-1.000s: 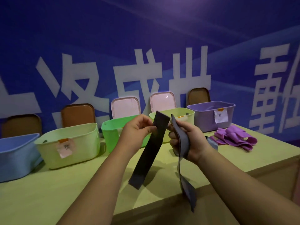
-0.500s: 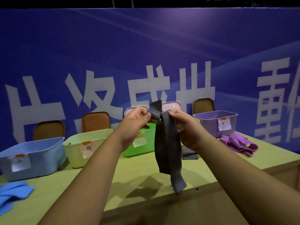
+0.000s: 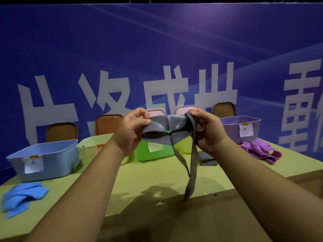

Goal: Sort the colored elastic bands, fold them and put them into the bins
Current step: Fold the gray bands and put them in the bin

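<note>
A grey elastic band (image 3: pixel 164 125) is pinched at one end between the thumb and fingers of the left hand (image 3: pixel 131 131) and gripped at the other by the curled fingers of the right hand (image 3: pixel 209 133). Both hands are raised above the table (image 3: pixel 139 182). Between the hands the band is pulled into a short open loop. From the right hand two tails are left hanging, the longer seen against the table's front edge.

Directly behind, a bright green bin (image 3: pixel 157 155) and a yellow-green bin (image 3: pixel 184 147) are largely hidden by the band and wrists. A pale green bin (image 3: pixel 90 145) and a blue bin (image 3: pixel 49 159) are set further left, and a purple bin (image 3: pixel 239 124) to the right. A dark band (image 3: pixel 208 160) is laid flat just below the right wrist. Blue bands (image 3: pixel 21 196) are piled before the blue bin, purple bands (image 3: pixel 260 151) before the purple one. Lids (image 3: pixel 108 124) are leaned against the blue banner (image 3: pixel 157 41) behind the bins.
</note>
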Available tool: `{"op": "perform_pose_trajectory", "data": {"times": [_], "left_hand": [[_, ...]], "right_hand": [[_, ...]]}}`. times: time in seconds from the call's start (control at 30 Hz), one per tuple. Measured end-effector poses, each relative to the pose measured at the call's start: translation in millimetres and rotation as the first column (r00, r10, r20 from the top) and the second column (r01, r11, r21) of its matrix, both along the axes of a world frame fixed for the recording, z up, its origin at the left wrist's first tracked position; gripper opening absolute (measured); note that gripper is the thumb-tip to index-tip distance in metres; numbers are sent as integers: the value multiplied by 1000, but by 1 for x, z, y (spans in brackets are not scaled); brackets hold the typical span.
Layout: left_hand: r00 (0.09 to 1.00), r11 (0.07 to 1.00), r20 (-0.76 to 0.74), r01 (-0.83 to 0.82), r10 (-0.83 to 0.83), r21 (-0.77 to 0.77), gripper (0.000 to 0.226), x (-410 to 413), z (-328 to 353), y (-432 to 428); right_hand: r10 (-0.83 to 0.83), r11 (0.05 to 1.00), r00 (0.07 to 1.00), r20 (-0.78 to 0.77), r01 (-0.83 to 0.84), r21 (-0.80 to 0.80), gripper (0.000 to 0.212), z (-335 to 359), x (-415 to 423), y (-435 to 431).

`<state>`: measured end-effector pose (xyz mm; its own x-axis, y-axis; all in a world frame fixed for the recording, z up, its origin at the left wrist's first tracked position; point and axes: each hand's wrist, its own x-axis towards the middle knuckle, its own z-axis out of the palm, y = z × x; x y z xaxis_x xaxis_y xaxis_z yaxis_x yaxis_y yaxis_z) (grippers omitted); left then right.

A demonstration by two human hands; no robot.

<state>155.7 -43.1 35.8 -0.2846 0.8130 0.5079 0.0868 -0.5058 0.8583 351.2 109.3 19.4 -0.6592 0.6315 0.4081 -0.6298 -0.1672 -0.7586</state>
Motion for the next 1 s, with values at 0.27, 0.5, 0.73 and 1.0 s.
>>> {"op": "perform_pose_trajectory", "data": {"times": [0.27,0.5,0.73,1.0], "left_hand": [[970,957,-238,-17,-55,-289,13,-31,6,-26],[598,557,-748,-530,-290,-639,42,-47,15,-35],[609,729,-778,-461,-155,-506,11,-32,1,-28],[879,831,-406,-410,250,-375,30,-1,-15,-21]], "right_hand": [[-26,983,957,289,-29,182,12,-8,4,1],[-98,828,725,682,-321,460,14,-15,23,3],[30,941,822,568,-215,262,24,-32,8,-3],[62,971,888,455,-160,179,19,-33,-8,-26]]}}
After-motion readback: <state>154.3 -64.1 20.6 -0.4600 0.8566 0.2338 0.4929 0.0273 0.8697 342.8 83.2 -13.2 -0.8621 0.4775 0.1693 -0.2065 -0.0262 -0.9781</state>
